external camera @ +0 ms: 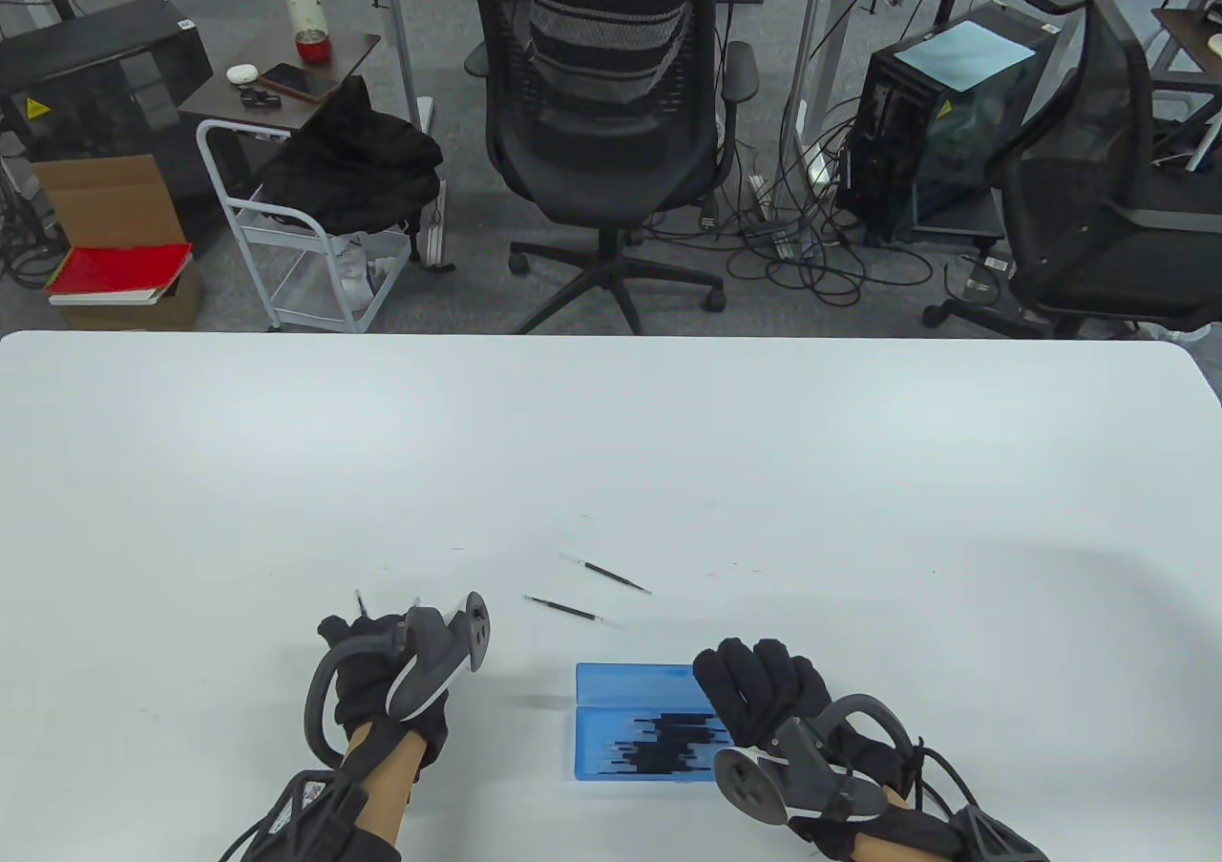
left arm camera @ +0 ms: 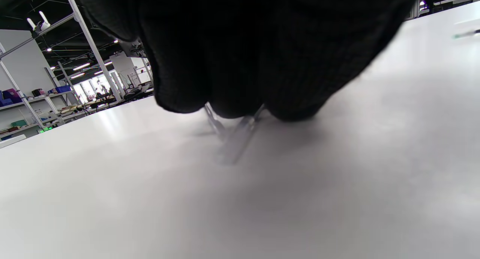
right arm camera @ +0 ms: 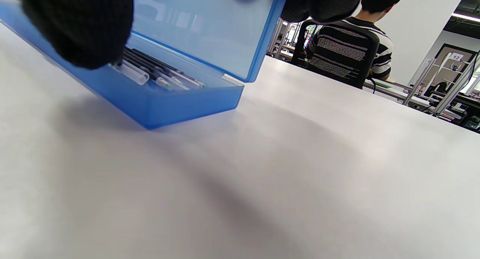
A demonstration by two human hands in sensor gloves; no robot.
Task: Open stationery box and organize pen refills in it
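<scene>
Curled round a small bundle of pen refills (left arm camera: 236,139), the left hand (external camera: 382,681) stands them on end against the white table (external camera: 611,442), their clear tips touching the surface in the left wrist view; one dark end pokes up above the knuckles in the table view. It looks as if the hand is tapping the bundle level. The right hand (external camera: 764,690) holds the lid (right arm camera: 202,33) of the blue stationery box (external camera: 640,728) up, fingers over its top edge and thumb at the near rim of the tray, so the box is open with a row of refills already lying inside.

The step in hand seems to be gathering the loose refills. Next, the bundle has to travel right and be laid lengthwise beside those already in the tray, while the lid stays propped.

Two more refills (external camera: 590,592) lie loose on the table, beyond the box and between the two hands.
</scene>
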